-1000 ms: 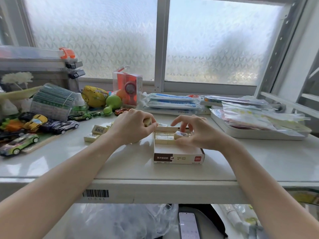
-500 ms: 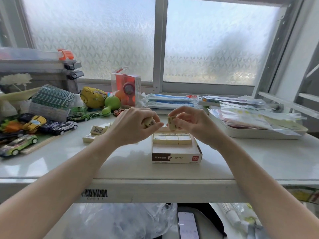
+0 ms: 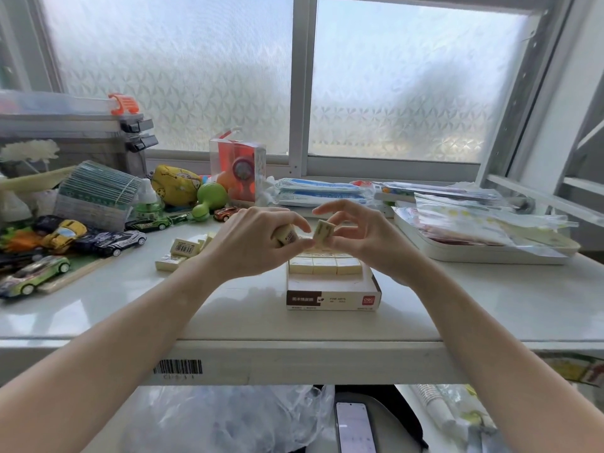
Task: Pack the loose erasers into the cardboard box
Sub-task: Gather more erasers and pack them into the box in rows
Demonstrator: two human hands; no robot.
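White glossy bench under a frosted window, barcode sticker on its front edge. Cardboard box sits near the middle front, a row of erasers inside; loose erasers lie just left of it. Left side: toy cars, a bundle of green cards, a green toy; right side: a white tray holding plastic packets.

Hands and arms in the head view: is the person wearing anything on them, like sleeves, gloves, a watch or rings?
Nothing shows. Both forearms are bare from the bottom edge of the picture to the wrists, with no sleeves in view. The left hand and right hand have no gloves, and no watch, bracelet or ring can be seen on them.
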